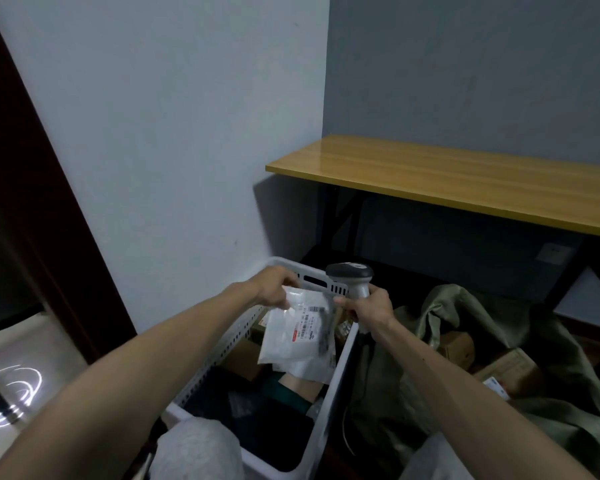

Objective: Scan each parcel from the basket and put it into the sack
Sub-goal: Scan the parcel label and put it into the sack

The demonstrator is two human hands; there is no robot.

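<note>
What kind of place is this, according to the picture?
Probably a small parcel-sorting corner indoors: a white basket with parcels, a green sack holding boxes, and a scanner in the right hand.

White basket (321, 403), olive-green sack (492, 327)

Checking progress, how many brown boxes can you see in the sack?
2: one brown box in the middle of the green sack, another right of it. Others may be hidden.
</note>
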